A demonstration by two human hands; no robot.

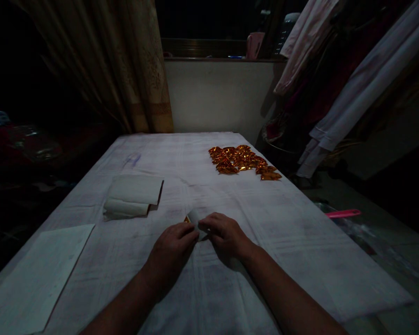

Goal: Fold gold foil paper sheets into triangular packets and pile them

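Observation:
A small pale sheet of paper point(194, 215) with a shiny gold patch at its left corner stands slightly curled between my hands, near the middle of the table. My left hand point(171, 249) pinches its left side, thumb and fingers close together. On the other side, my right hand point(227, 233) has its fingers closed on the paper's right edge. My fingers cover the lower part of the sheet. Beyond and to the right lies a pile of shiny orange-gold folded foil pieces point(235, 159). To the left sits a stack of pale paper sheets point(132, 190).
A large white sheet point(42, 274) lies at the table's left edge. A pale checked cloth point(293, 260) covers the table. Behind are a curtain point(139, 70) and a ledge with a pink mug point(254, 45). Clothes point(363, 83) hang on the right, above a pink handle point(344, 213).

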